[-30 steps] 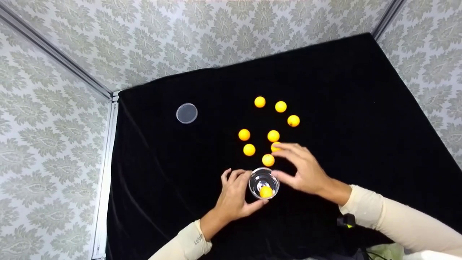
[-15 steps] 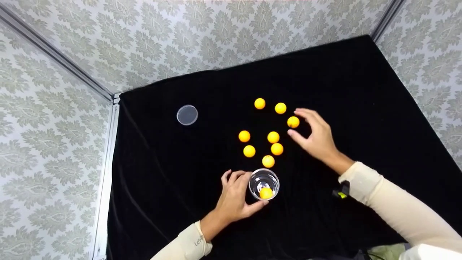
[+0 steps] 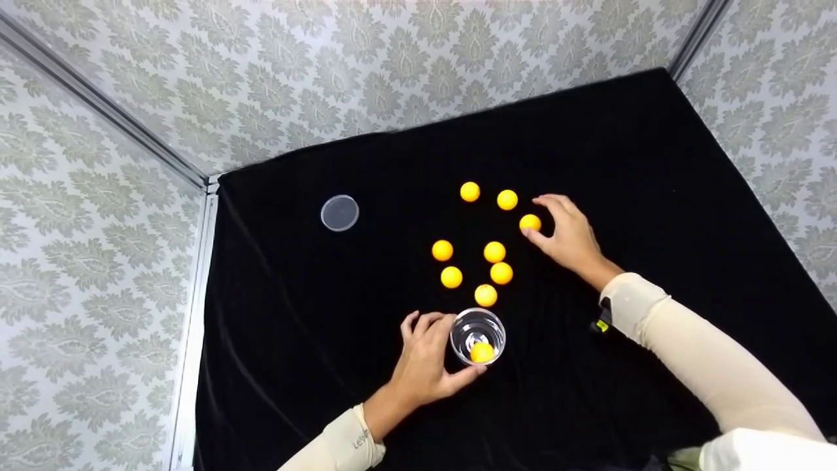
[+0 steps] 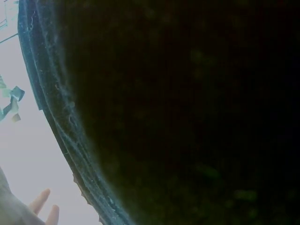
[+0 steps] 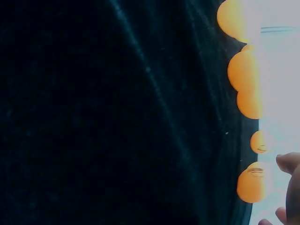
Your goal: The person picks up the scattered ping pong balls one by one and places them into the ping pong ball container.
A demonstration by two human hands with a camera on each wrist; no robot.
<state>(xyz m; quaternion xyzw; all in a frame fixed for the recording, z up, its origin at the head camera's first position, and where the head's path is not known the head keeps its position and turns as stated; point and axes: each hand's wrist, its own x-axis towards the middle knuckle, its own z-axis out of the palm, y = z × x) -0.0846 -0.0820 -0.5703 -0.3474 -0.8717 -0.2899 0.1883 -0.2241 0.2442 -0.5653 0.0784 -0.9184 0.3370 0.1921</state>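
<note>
In the head view my left hand (image 3: 422,360) holds a clear plastic cup (image 3: 459,353) from the left, its thumb along the near rim and fingertips at the far side. One orange ping-pong ball (image 3: 482,352) lies inside the cup. My right hand (image 3: 569,235) is around another orange ping-pong ball (image 3: 529,222) on the black cloth; the thumb overlaps the ball's near edge while the fingertips stand off its far side. Marked balls (image 5: 251,185) lie beside the right hand (image 5: 293,180) in the right wrist view. Only part of the left hand (image 4: 28,211) shows in the left wrist view.
Several more orange ping-pong balls (image 3: 494,252) are scattered beyond the cup. A round translucent lid (image 3: 340,213) lies at the left on the black cloth (image 3: 294,294). Patterned wall panels (image 3: 392,59) rise behind the cloth's far edge.
My right hand has moved from beside the cup, away and to the right, to the ball there, and its thumb has come in against it. The left hand stays on the cup.
</note>
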